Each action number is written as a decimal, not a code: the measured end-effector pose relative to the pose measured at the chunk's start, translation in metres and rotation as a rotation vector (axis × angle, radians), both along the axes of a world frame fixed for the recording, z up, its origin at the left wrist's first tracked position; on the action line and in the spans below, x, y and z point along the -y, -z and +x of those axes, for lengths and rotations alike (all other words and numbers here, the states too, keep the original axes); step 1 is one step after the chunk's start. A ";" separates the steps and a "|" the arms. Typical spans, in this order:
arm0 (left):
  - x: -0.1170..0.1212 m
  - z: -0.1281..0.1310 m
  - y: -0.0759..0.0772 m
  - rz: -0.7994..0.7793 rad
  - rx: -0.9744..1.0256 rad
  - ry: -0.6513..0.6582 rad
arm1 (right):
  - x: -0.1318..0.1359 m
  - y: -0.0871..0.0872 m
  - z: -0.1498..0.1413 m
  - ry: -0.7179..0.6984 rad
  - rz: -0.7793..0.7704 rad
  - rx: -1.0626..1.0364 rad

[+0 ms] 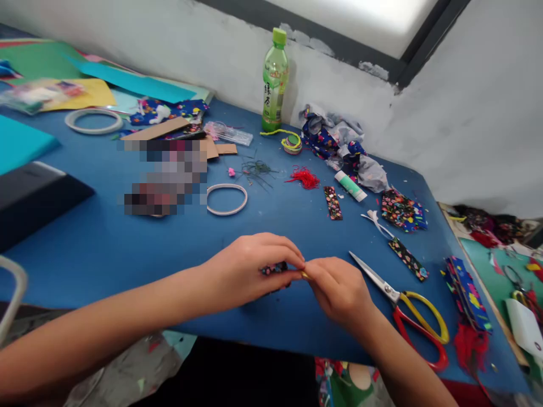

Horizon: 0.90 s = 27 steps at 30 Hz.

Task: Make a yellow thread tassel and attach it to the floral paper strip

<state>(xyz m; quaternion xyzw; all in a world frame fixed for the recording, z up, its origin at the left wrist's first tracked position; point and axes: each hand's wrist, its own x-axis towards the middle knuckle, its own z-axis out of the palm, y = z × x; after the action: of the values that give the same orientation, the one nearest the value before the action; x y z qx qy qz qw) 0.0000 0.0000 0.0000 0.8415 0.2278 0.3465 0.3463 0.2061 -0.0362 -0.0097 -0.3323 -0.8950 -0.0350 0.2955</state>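
Observation:
Near the front of the table my two hands meet fingertip to fingertip. My left hand [254,263] is closed around a dark floral strip [275,269], which shows between its fingers; most of the strip is hidden. At the strip's right end, my right hand [339,285] pinches a small yellowish piece [305,275], too covered to name. Scissors [397,295] with one yellow and one red handle lie just right of my right hand, blades pointing away. Beyond them rests a dark floral bookmark-like strip [408,259] with a white ribbon. Another floral strip [333,203] lies farther back.
A green-capped bottle [275,85] stands against the wall. A glue stick [350,186], red threads [306,178], crumpled fabric [335,138] and a white ring [227,199] lie across the blue table [271,217]. Blue floral strips [469,294] sit near the right edge, a dark box [38,200] at left.

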 end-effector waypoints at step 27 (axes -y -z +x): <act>0.008 -0.001 -0.006 -0.120 0.061 0.114 | 0.015 -0.011 0.001 -0.078 -0.233 -0.229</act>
<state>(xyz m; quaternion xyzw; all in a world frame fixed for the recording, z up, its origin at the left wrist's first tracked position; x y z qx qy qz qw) -0.0008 -0.0075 0.0062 0.8200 0.1891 0.3374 0.4220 0.2068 -0.0511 0.0015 -0.3310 -0.8658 0.1186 0.3560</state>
